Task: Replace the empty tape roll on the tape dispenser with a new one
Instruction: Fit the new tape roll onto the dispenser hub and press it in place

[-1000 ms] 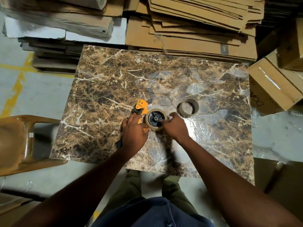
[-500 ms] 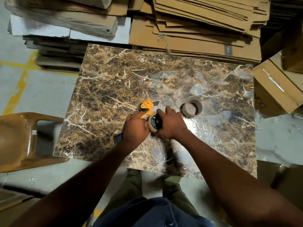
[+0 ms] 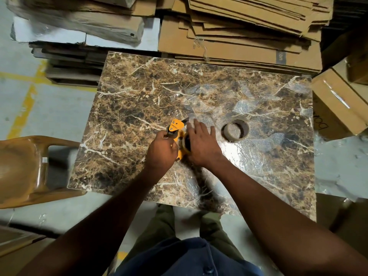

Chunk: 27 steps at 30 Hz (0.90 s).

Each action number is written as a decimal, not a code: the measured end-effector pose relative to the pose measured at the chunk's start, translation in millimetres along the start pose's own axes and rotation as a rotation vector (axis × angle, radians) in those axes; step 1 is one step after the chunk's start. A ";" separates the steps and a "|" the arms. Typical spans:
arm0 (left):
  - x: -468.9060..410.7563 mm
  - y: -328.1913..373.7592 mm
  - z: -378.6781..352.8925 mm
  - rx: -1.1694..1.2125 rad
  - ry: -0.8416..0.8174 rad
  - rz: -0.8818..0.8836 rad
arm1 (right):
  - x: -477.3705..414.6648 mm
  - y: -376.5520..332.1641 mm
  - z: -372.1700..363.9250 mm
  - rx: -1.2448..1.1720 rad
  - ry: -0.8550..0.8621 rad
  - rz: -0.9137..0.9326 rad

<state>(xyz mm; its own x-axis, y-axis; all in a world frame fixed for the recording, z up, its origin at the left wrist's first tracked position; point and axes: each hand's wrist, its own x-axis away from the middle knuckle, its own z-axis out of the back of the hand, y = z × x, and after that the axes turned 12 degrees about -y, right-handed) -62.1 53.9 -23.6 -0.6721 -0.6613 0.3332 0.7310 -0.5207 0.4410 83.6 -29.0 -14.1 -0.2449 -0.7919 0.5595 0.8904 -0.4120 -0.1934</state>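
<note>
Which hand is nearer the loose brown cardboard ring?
Right. The right hand sits just left of the brown cardboard ring, apart; the left hand, farther left, grips the yellow tape dispenser.

Brown marble-patterned tabletop with a glossy, wrinkled film that reflects light near its right side. Grey concrete floor marked with yellow painted lines. Left: brown plastic chair. Beyond the far edge: stacks of flattened cardboard and white boards under a plastic-wrapped bundle. Right: closed cardboard box.
</note>
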 end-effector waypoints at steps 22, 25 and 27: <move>-11.6 5.1 5.9 0.029 -0.100 0.038 | -21.0 -26.5 -12.7 -0.129 0.227 -0.074; -11.2 2.3 4.5 0.023 -0.082 0.005 | -21.9 -24.0 -14.5 -0.141 0.226 -0.065; -11.1 -0.1 4.1 0.027 -0.073 -0.016 | -20.9 -19.6 -15.3 -0.177 0.232 -0.044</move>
<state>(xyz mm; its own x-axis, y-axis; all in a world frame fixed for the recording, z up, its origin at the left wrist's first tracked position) -55.2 63.5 -23.9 -0.6911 -0.6115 0.3853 0.7174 -0.5155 0.4686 65.4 -11.3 -34.3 -0.3808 -0.8452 0.3750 0.8013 -0.5040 -0.3224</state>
